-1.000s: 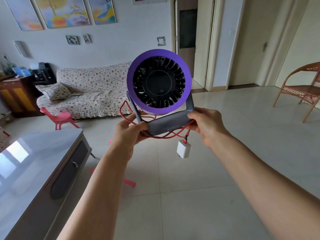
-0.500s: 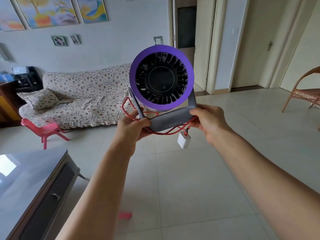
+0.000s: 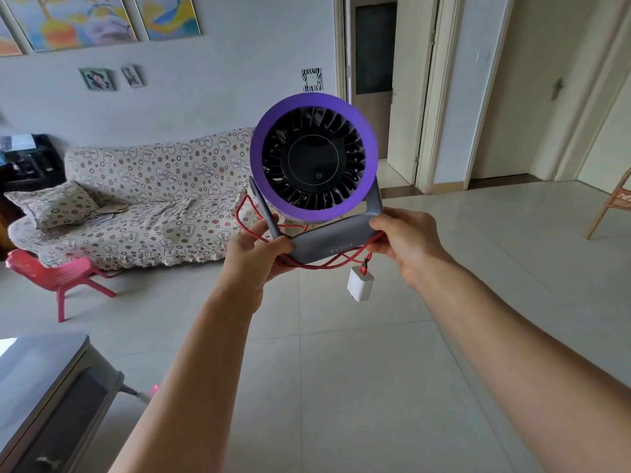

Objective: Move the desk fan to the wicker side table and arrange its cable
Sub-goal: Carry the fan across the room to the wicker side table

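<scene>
I hold the desk fan [image 3: 313,158] up in front of me at arm's length: a purple ring around black blades, on a grey U-shaped stand. My left hand [image 3: 254,250] grips the left end of the stand's base, my right hand [image 3: 408,240] the right end. The red cable [image 3: 321,264] is looped loosely under the base and through both hands. Its white plug adapter [image 3: 359,285] dangles below the base. The wicker side table is not in view.
A patterned sofa [image 3: 136,203] stands against the far wall, with a pink child's chair [image 3: 58,274] before it. A grey glossy table [image 3: 37,387] fills the lower left. A wicker chair's edge [image 3: 614,203] shows at far right. Tiled floor lies ahead, doorways behind the fan.
The view has swung left and forward: the grey table has slid down and left, the wicker chair has nearly left the frame. Both hands keep the same grip on the fan.
</scene>
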### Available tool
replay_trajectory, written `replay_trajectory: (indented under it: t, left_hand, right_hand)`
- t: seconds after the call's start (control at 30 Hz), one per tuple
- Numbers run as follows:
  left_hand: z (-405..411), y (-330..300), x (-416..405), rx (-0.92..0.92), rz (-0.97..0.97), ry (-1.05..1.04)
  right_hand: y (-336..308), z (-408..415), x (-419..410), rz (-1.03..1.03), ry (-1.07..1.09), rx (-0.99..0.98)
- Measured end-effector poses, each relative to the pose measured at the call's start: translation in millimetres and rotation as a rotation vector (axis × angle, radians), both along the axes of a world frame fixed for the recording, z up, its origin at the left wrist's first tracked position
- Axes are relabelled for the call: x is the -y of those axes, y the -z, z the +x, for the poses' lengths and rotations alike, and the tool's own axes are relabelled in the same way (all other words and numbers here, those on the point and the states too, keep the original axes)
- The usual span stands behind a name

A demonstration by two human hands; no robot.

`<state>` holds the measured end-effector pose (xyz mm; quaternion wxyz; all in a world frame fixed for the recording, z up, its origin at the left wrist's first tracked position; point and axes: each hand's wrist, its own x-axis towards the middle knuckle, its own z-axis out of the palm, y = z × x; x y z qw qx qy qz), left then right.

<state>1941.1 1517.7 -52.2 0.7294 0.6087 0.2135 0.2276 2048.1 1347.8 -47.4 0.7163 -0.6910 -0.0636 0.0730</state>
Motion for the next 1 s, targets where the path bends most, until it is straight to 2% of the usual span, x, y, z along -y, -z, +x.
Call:
replay_trajectory:
  t: [0.3, 0.53, 1.0]
  left_hand:
    - [154, 6, -35, -0.004, -0.11, -0.061]
    - [253, 16, -81, -0.018, -0.096, -0.071]
    - [481, 10, -235, -0.013, -0.085, -0.046]
  right_hand:
    - [-1, 161, -40, -0.04, -0.045, 0.0]
    - [12, 263, -87, -0.047, -0.068, -0.017]
    - [6, 487, -233, 0.009, -0.056, -0.034]
